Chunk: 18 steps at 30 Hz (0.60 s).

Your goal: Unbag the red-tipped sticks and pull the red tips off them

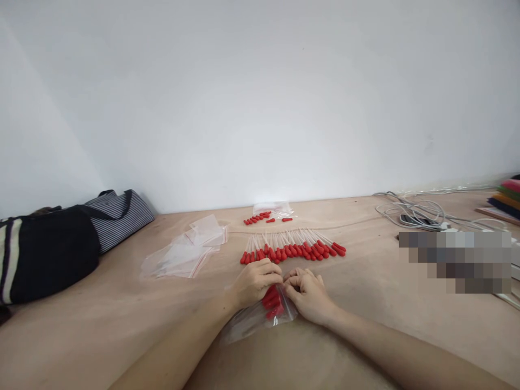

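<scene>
A clear zip bag [247,325] lies tilted in front of me, with several red-bulbed droppers [273,303] inside it. My left hand [257,281] curls over the bag's upper edge, fingers bent around it. Opposite, my right hand [307,292] pinches the other side of the bag's mouth; the fingertips of both hands nearly meet. Just beyond my hands, a row of droppers [292,250] with red bulbs and thin pale stems lies side by side, bulbs toward me.
Flat clear bags [182,254] are piled to the left. Loose red bulbs [257,218] and pale stems [289,212] lie by the wall. Black and striped bags [52,254] stand far left. Coiled cables [406,208] and stacked coloured material [507,197] are on the right.
</scene>
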Available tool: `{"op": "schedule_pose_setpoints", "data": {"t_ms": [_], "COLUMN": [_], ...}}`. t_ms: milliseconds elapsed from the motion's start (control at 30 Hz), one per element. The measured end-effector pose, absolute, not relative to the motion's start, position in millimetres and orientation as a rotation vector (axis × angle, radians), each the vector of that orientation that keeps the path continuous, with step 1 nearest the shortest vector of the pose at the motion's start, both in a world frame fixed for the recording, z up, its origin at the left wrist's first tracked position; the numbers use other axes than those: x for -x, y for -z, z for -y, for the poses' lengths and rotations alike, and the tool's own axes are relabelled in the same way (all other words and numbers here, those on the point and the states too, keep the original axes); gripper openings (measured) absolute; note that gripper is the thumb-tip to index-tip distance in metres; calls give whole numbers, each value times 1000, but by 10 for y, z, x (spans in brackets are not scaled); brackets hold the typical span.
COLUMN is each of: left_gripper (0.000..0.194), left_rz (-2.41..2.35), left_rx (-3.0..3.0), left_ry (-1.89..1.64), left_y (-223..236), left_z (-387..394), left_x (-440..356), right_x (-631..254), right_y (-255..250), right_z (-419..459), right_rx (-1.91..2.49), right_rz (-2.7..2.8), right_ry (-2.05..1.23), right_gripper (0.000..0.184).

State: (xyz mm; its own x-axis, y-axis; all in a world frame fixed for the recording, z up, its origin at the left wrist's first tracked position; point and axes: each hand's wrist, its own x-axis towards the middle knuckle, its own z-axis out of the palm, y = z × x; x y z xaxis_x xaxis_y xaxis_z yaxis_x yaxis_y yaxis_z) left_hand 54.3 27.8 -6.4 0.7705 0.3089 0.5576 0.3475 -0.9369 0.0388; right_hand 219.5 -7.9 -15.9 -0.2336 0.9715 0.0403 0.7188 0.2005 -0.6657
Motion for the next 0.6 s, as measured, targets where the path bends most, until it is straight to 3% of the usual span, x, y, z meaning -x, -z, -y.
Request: {"op": "schedule_pose_setpoints", "data": {"t_ms": [267,467,600], "left_gripper": [36,34,24], "left_rz": [510,511,668], "left_rx": [2943,3000,3037], "left_ry": [724,825,682], "left_y": [42,-15,-84], "left_z": [-238,-273,-189], "left_x": [-585,-556,-528], "right_x": [-2159,-2201,-2286], "right_y": [160,148,140], "right_z": [98,45,45], "right_rx": [1616,1689,1702], "right_rz": [1966,1899,1913], "right_ry": [-680,-666,-655], "right_gripper": [21,23,22]}}
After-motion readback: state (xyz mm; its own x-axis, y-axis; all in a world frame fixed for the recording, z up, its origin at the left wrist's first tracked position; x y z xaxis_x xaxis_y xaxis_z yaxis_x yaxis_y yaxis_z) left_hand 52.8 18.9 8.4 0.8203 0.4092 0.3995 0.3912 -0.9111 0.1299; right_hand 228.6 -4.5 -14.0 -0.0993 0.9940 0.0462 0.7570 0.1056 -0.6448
